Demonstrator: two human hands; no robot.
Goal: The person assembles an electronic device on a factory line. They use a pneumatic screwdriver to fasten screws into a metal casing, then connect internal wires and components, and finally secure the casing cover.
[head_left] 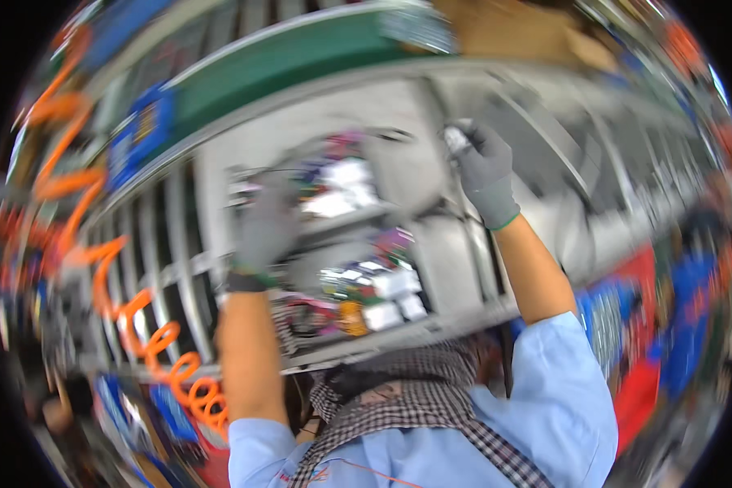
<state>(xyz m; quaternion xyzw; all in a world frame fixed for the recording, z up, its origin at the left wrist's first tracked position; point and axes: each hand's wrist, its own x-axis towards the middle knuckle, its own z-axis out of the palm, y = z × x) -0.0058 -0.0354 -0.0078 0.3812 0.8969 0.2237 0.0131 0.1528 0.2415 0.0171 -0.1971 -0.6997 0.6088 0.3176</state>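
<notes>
Both hands wear grey gloves. My right hand (pixel 486 167) is raised over the right part of the metal work surface, its fingers closed around a small shiny whitish object (pixel 457 140) whose kind is blurred. At the left edge of an open metal unit (pixel 343 183) filled with coloured components and bright white blocks is my left hand (pixel 267 224). Motion smears its fingers, so its grip does not show. Nearer to me lies a second similar open unit (pixel 374 285), with purple, green and yellow-orange parts and wires along its left side.
An orange coiled hose (pixel 142 325) hangs down the left side. Metal rollers (pixel 167 236) run along the left. Behind the work surface (pixel 309 106) are a green strip (pixel 276 65), a blue box (pixel 142 134) and brown cardboard (pixel 520 28). Grey panels (pixel 537 138) lie right.
</notes>
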